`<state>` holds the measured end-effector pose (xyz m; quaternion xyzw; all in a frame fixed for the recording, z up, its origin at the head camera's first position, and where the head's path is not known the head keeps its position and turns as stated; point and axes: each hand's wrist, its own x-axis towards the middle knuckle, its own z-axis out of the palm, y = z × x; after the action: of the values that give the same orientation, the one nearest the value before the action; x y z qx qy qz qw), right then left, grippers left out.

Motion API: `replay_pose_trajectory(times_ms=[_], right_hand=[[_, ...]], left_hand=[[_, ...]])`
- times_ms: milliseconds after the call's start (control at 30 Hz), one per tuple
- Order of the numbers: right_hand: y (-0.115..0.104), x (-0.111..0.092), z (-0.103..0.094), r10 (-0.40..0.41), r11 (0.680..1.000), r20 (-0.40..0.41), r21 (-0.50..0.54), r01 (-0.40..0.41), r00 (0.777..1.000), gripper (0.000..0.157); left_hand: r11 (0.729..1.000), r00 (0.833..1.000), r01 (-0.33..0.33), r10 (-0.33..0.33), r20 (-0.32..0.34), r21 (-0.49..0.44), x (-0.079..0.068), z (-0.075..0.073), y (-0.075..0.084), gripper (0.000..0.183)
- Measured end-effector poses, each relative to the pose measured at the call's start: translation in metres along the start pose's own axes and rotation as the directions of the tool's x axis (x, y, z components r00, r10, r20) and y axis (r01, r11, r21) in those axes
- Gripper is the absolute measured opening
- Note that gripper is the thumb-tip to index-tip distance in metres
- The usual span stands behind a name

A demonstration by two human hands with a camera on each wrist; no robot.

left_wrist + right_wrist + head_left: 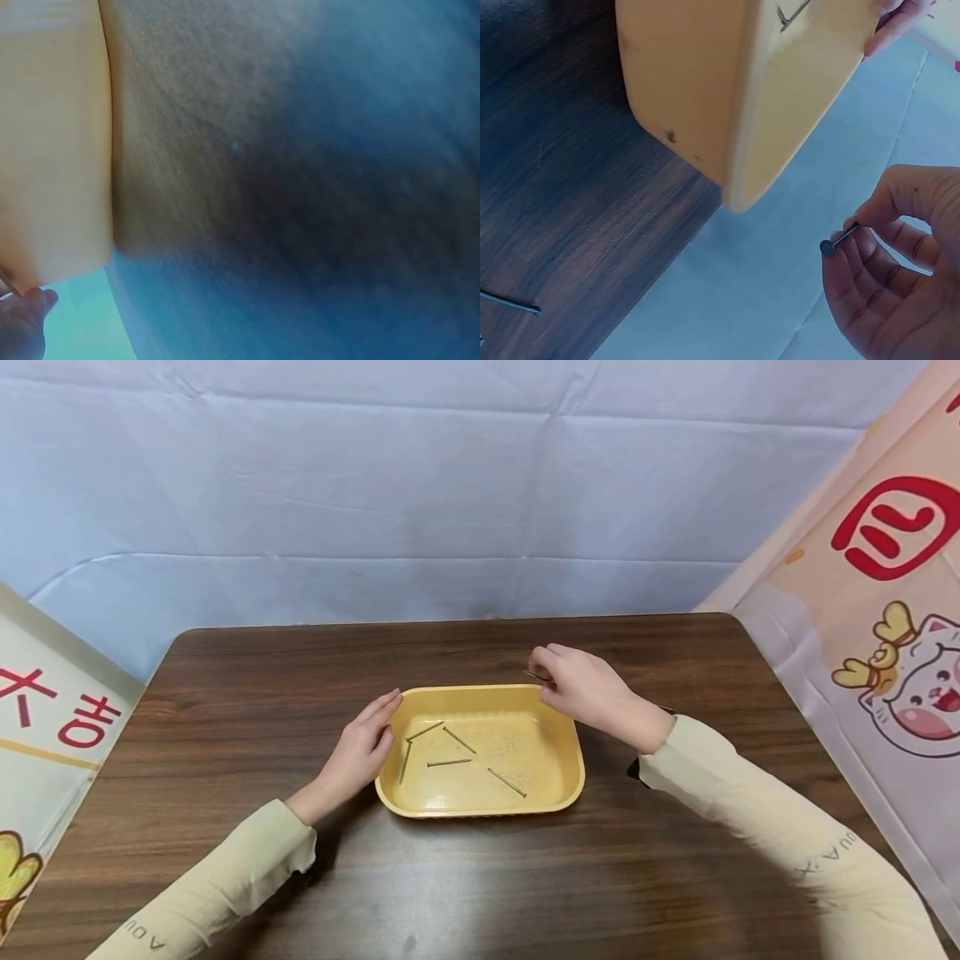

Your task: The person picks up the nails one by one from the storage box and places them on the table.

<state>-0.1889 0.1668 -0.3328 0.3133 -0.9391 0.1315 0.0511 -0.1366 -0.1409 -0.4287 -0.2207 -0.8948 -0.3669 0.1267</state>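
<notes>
- Yellow tray (pixel 570 777) sits mid-table, holding four nails (pixel 450 762).
- Left hand (pixel 360 752), fingers straight, steadies its left rim.
- Right hand (pixel 581 689) pinches a nail (pixel 838 240) over the far-right corner; releasing into the tray seems next.

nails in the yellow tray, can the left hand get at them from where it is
Probably yes. The left hand rests on the tray's left rim, the tray is open-topped, and the nearest nail lies just inside with nothing over it.

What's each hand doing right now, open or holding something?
Left hand: open, straight fingers resting against the left rim of the yellow tray.
Right hand: pinching a nail above the tray's far right corner.
</notes>
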Motion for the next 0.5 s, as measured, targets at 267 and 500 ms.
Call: replay_pose_trajectory(times_ms=[267, 500], right_hand=[[0.009, -0.007, 0.0, 0.026, 1.0, -0.004, 0.008, -0.026, 1.0, 0.01], [0.016, -0.012, -0.001, 0.057, 0.998, 0.005, 0.022, -0.057, 0.998, 0.015]], left_hand=[[1.0, 1.0, 0.007, -0.007, 0.002, 0.001, 0.0, 0.0, 0.0, 0.044], [1.0, 1.0, 0.004, -0.004, 0.0, -0.001, 0.001, 0.001, 0.0, 0.043]])
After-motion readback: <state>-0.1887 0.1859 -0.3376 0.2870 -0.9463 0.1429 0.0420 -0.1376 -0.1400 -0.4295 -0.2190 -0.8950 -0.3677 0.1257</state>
